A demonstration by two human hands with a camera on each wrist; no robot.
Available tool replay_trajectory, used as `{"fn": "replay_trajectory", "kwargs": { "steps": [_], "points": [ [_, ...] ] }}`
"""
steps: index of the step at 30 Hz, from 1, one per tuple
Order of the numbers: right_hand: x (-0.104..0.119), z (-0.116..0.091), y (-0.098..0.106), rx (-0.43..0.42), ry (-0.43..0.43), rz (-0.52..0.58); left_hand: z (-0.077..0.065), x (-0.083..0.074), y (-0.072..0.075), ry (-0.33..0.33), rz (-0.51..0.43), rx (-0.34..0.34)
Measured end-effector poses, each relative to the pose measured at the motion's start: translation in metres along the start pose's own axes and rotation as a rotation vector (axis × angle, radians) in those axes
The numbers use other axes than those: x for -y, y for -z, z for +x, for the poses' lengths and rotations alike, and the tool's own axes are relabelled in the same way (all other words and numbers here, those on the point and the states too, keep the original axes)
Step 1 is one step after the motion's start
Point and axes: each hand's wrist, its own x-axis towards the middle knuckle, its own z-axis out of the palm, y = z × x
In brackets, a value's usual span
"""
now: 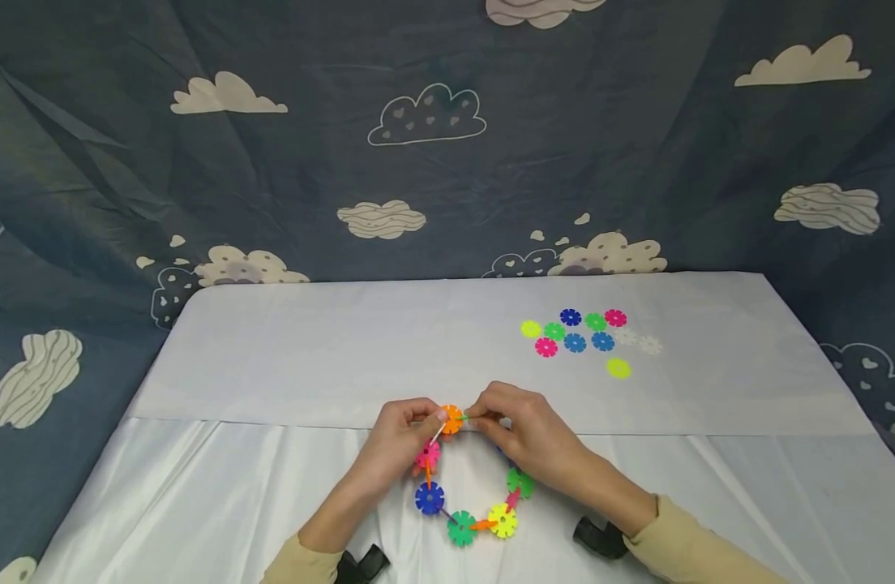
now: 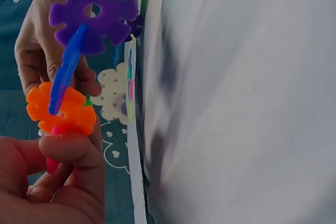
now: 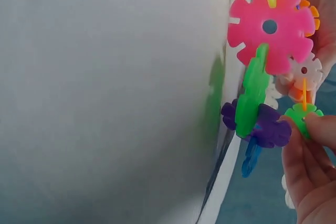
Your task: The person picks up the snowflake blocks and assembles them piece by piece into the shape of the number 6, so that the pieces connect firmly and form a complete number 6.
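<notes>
A chain of colourful notched plastic discs, slotted edge to edge, hangs in a loop between both hands. My left hand pinches the chain near an orange notched disc. The left wrist view has that left hand gripping a pink disc slotted into an orange disc, below a purple disc. At the loop's top right, my right hand pinches a green notched disc between thumb and fingertips, close against the orange disc. Part of the loop's right side lies behind this hand.
Several loose notched discs in blue, green, pink, yellow and white lie on the white tablecloth, beyond the right hand. Black straps are near both wrists. Behind the table hangs a dark cloud-print curtain.
</notes>
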Motion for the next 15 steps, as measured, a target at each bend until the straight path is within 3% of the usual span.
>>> {"fn": "replay_trajectory", "kwargs": {
  "steps": [4, 9, 15],
  "points": [
    [-0.001, 0.004, 0.004, 0.026, -0.048, 0.038, 0.001, -0.001, -0.001, 0.0, -0.008, -0.006],
    [-0.003, 0.008, 0.011, 0.101, -0.147, 0.106, 0.001, 0.001, -0.002, 0.022, -0.043, 0.034],
    [-0.006, 0.007, 0.014, 0.177, -0.213, 0.115, 0.001, 0.002, -0.004, 0.046, -0.032, 0.03]
  ]
}}
